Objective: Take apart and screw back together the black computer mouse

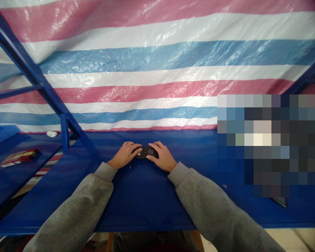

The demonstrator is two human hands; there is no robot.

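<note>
Between my two hands is a black computer mouse, its underside facing up, with a small sensor hole and pale printed text. My left hand grips the left end, its thumb lying across the underside near a small white spot. Around the right end close the fingers and thumb of my right hand, beside the printed text. Both forearms are in grey sleeves and reach over the blue tabletop. Tiny specks, too small to identify, show on the tabletop just below my left hand.
A striped plastic sheet hangs behind the table. Blue metal posts slant at the left. On the left shelf lie a red box, a white crumpled piece and a blue bin. The right side is pixelated.
</note>
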